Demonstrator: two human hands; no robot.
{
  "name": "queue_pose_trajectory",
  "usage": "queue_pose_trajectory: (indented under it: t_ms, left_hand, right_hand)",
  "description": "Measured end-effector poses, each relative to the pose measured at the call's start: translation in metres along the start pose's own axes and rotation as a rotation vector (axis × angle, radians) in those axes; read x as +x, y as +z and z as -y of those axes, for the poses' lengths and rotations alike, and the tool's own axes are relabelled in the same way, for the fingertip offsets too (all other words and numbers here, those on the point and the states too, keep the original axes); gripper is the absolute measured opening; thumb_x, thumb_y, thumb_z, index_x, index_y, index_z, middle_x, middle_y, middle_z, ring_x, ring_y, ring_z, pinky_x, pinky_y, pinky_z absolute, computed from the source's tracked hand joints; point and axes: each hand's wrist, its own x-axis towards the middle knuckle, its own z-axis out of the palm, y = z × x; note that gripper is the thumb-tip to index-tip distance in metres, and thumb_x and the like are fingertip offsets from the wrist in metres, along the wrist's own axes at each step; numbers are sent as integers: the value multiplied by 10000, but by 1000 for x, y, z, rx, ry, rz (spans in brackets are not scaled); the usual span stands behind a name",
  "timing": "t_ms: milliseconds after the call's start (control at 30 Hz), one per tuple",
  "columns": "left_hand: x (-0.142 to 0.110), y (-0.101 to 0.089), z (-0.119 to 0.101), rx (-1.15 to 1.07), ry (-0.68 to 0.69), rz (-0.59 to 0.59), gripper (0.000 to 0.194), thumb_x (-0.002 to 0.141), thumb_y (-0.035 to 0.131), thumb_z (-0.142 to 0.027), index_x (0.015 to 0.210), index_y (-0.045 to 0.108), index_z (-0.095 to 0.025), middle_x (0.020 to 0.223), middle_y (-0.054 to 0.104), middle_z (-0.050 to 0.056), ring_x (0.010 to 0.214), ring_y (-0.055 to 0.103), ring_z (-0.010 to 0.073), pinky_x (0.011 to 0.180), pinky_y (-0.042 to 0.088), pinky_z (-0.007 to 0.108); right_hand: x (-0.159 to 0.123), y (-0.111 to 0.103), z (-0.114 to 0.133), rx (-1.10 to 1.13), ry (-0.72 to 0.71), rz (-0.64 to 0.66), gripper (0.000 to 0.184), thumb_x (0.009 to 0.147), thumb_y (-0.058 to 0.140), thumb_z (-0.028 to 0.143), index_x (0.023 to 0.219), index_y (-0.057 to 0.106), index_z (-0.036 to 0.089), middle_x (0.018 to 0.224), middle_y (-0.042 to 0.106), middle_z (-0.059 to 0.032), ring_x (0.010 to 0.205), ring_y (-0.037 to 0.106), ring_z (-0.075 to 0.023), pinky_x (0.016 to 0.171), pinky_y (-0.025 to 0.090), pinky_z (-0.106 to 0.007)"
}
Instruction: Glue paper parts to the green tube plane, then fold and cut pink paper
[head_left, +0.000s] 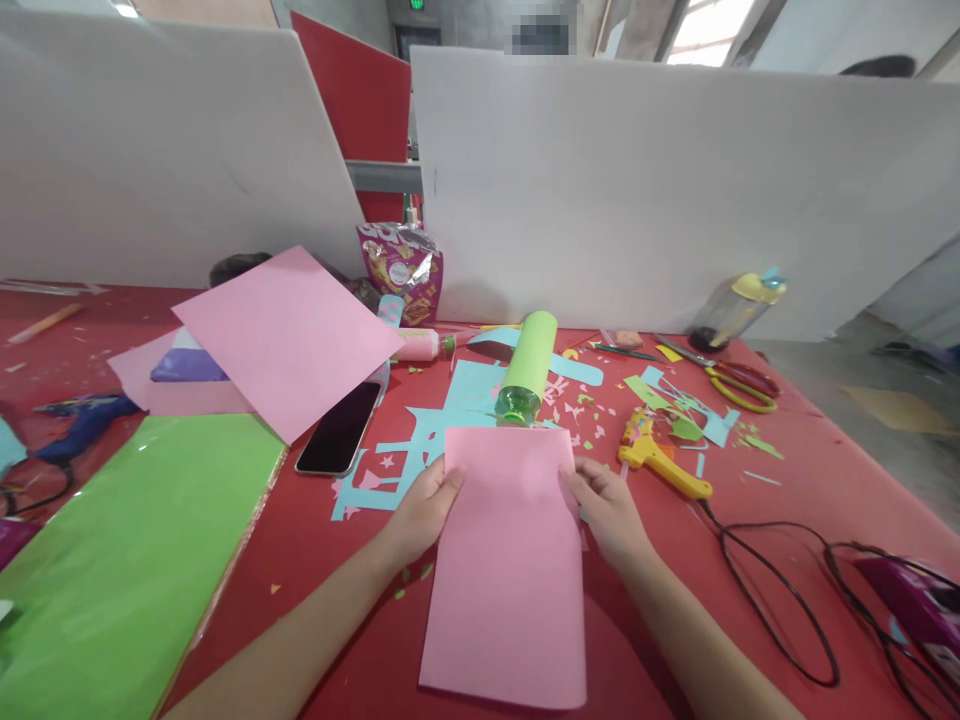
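Head view: the left hand (424, 508) and right hand (609, 508) grip opposite side edges of a rectangular pink paper sheet (510, 570) above a red-covered table (360, 640). Beyond its far edge lies a transparent green plastic bottle wrapped in light green paper (529, 360).

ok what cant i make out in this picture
All in the head view:
- Left hand, right hand: some fingers, behind the held pink sheet
- Dark object: partly behind the upper pink sheet
- Purple object: cut off by right edge
- Person: head blurred, body behind the white board
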Motion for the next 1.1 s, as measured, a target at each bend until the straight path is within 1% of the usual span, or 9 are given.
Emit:
queue_pose_trajectory:
  t_ms: [167,333,500,600,867,1000,1100]
  left_hand:
    - [2,0,5,-98,-4,18,423,789,465,-460,1058,500,-135,917,638,75,752,603,202,652,461,304]
    - [4,2,6,-200,-22,23,445,769,506,-441,1074,483,-119,888,646,84,750,613,209,677,470,332]
    - [4,4,4,-190,-23,11,445,745,524,-461,1041,510,-128,893,652,82,753,618,211,674,472,322]
    - [4,2,6,-183,-27,6,457,742,517,-485,1030,512,-129,890,653,82,752,618,211,672,472,318]
    - [4,0,8,-183,-25,17,468,755,504,-485,1055,499,-127,895,649,78,766,613,211,678,466,320]
    - [4,1,7,-174,-19,20,469,762,502,-472,1074,489,-122,912,643,85,782,610,217,693,464,336]
    - [3,1,6,-167,-17,31,448,777,490,-454,1080,482,-124,916,641,83,779,608,212,688,463,330]
  right_hand:
    - [0,0,0,-54,25,-18,375,639,560,544,676,554,171,527,529,15,433,470,-111,433,396,-233]
    - [0,-1,-2,-123,4,-33,341,673,531,506,672,555,165,492,466,35,416,403,-87,406,336,-209]
    - [1,-2,-5,-170,-20,-60,322,676,527,490,629,528,171,446,401,55,405,358,-79,393,302,-203]
    - [1,-1,-5,-157,-29,-48,323,679,522,488,598,494,176,441,363,63,402,332,-73,389,286,-200]
    - [-1,0,-1,-172,-46,-70,313,673,514,467,554,433,190,435,295,77,389,280,-64,382,247,-203]
    - [-1,-1,-1,-186,-42,-57,299,695,489,455,565,435,192,435,296,74,387,278,-66,369,231,-201]
    - [-2,-1,0,-183,-42,-56,294,694,488,453,575,451,187,439,311,70,392,286,-68,371,241,-199]
